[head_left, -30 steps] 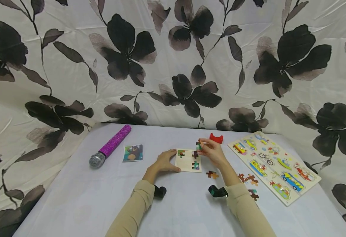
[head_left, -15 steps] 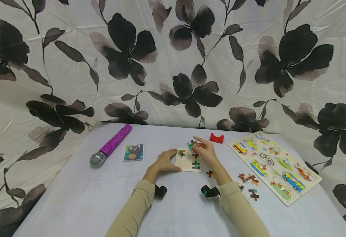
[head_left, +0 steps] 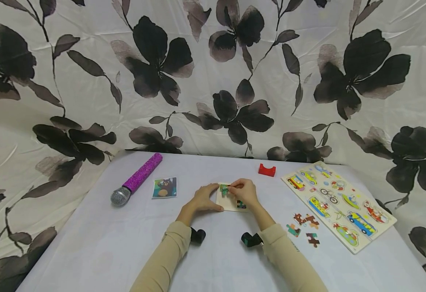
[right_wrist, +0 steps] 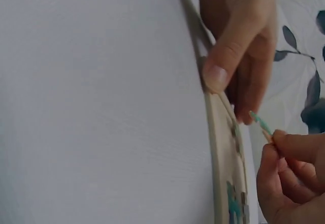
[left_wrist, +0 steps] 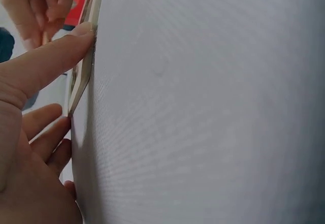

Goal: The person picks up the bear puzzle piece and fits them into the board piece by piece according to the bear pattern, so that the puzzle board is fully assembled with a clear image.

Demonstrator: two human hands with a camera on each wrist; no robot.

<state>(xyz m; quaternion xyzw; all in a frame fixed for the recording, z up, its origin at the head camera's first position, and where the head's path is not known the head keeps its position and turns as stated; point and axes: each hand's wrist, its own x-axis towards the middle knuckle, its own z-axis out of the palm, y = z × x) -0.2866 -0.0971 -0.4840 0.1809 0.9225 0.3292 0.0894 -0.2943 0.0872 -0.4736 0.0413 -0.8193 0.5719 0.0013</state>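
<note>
A small wooden jigsaw board [head_left: 223,206] lies at the middle of the table. My left hand [head_left: 201,198] holds its left side, thumb at the near edge and fingers at the far edge. In the left wrist view the thumb [left_wrist: 61,56] presses the board's rim. My right hand [head_left: 246,192] pinches a green jigsaw piece [right_wrist: 260,122] between thumb and fingertips, over the board's upper left part. Another fitted piece [head_left: 240,204] shows at the board's lower right corner. The right hand hides the board's upper right part.
Several loose jigsaw pieces [head_left: 312,239] lie right of the right forearm. Beyond them is a large board with vehicle pictures [head_left: 338,207]. A red curved block [head_left: 267,170] sits at the back. On the left are a bear picture card [head_left: 164,188] and a purple glittery microphone [head_left: 140,176].
My right hand has brought the jigsaw piece leftward from the board's upper right corner to its upper left, and lowered it close to the board. The left hand has stayed in place.
</note>
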